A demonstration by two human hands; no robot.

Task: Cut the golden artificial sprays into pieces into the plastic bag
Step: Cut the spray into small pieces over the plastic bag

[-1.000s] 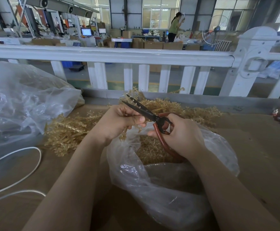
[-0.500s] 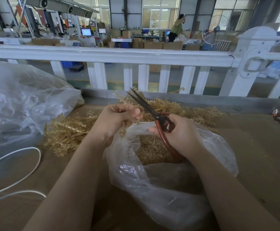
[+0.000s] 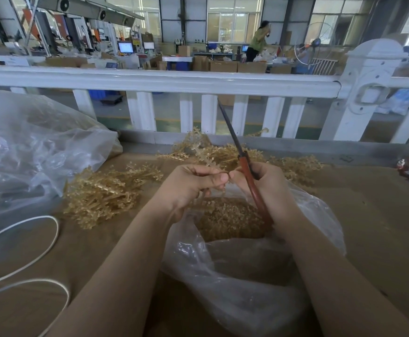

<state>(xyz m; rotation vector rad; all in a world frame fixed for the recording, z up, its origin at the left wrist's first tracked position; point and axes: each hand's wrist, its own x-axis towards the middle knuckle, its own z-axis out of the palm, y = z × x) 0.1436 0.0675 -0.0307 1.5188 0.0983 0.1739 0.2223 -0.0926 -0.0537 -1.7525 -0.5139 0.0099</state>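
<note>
Scissors (image 3: pixel 243 164) now point up with blades closed, where half a second ago they angled left, slightly parted. Right hand (image 3: pixel 267 184) grips the red handles. Left hand (image 3: pixel 193 183) pinches a golden spray (image 3: pixel 204 156) just beside the right thumb, above the open plastic bag (image 3: pixel 247 263) holding cut pieces. More sprays (image 3: pixel 108 190) lie heaped on the desk (image 3: pixel 381 215), left of the bag.

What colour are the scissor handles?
Reddish-brown, on the scissors gripped by the right hand; head view.
</note>
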